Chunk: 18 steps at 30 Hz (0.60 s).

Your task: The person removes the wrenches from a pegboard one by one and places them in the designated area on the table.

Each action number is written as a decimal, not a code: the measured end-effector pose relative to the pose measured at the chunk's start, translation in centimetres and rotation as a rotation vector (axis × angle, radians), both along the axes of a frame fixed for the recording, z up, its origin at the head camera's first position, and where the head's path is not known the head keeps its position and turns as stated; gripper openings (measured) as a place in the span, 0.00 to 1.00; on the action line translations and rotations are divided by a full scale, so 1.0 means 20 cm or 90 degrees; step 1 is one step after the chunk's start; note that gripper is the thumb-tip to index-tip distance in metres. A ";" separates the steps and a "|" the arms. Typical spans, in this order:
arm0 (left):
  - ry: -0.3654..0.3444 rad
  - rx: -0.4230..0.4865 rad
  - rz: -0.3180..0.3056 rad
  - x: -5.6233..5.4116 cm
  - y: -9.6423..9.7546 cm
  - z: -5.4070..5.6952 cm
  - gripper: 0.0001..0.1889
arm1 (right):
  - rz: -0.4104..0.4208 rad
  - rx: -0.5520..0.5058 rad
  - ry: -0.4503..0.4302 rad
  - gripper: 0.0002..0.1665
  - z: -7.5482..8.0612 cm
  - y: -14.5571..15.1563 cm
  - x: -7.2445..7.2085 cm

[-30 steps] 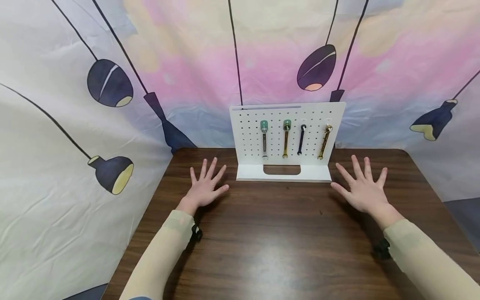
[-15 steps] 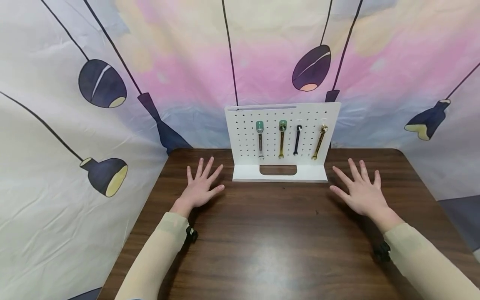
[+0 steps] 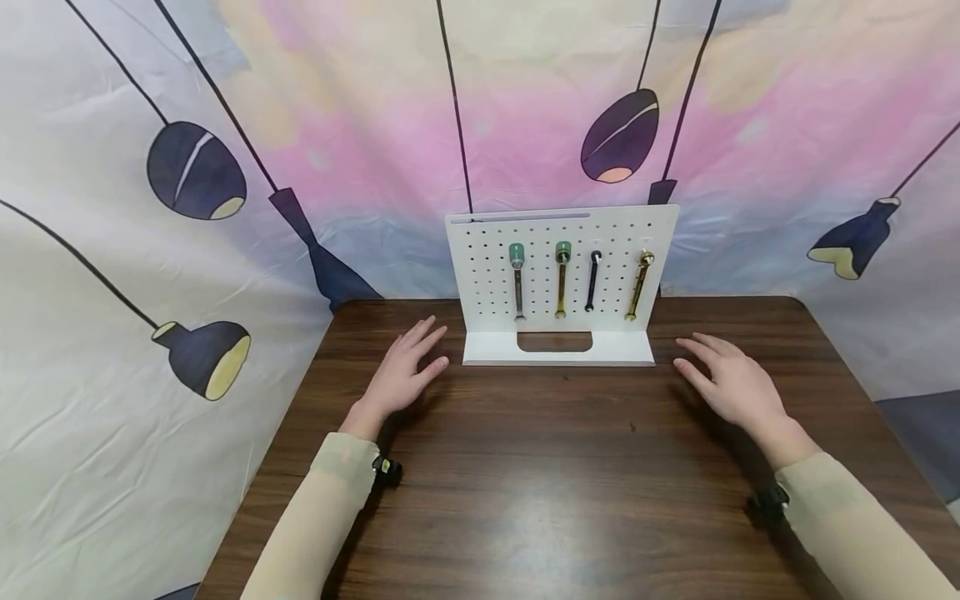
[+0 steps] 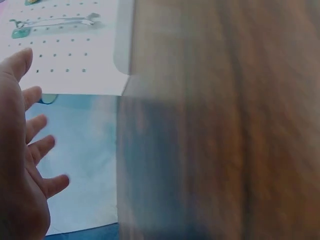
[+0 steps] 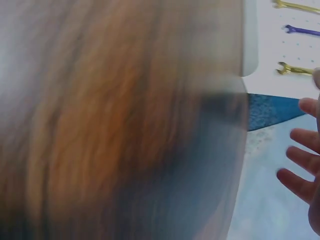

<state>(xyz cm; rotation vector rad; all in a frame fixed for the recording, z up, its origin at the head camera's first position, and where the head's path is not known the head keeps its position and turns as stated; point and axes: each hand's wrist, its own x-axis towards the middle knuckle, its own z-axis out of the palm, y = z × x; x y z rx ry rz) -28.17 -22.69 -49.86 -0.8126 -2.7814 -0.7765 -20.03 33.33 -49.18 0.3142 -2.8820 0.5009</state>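
Observation:
A white pegboard stand (image 3: 480, 283) stands at the back of the brown table, with several wrenches hung on it in a row. From left to right they are a silver wrench (image 3: 518, 292), a gold wrench (image 3: 561, 287), a dark wrench (image 3: 592, 283) and another gold wrench (image 3: 638, 287). Green pieces sit at the tops of the two left ones. My left hand (image 3: 397, 375) is left of the stand, fingers relaxed, holding nothing. To the right of the stand my right hand (image 3: 735, 383) is likewise relaxed and holds nothing. Both are apart from the board.
The wooden table (image 3: 525, 467) stretches toward me from the stand. Behind it hangs a cloth backdrop (image 3: 375, 125) printed with lamps. Dark wrist cameras (image 3: 387, 472) sit at both sleeve cuffs.
The spread fingers of both hands have drawn together and turned inward, the palms tilting toward each other. The head view has shifted slightly to the right. The wrenches stay on the board.

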 end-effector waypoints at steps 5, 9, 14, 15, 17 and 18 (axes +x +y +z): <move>-0.019 0.175 0.025 -0.04 0.06 0.05 0.27 | -0.002 -0.158 0.020 0.28 0.01 -0.01 -0.03; -0.064 0.376 0.063 -0.09 0.14 0.11 0.23 | -0.007 -0.292 0.028 0.26 0.02 -0.06 -0.08; -0.090 0.589 0.097 -0.18 0.27 0.16 0.23 | -0.005 -0.512 0.002 0.26 0.00 -0.15 -0.15; -0.087 0.612 0.103 -0.21 0.29 0.16 0.23 | -0.006 -0.553 0.001 0.26 0.00 -0.17 -0.16; -0.081 0.644 0.122 -0.25 0.32 0.18 0.25 | -0.018 -0.624 0.008 0.26 -0.01 -0.21 -0.20; -0.078 0.658 0.133 -0.28 0.34 0.19 0.26 | -0.030 -0.648 0.018 0.26 -0.01 -0.23 -0.22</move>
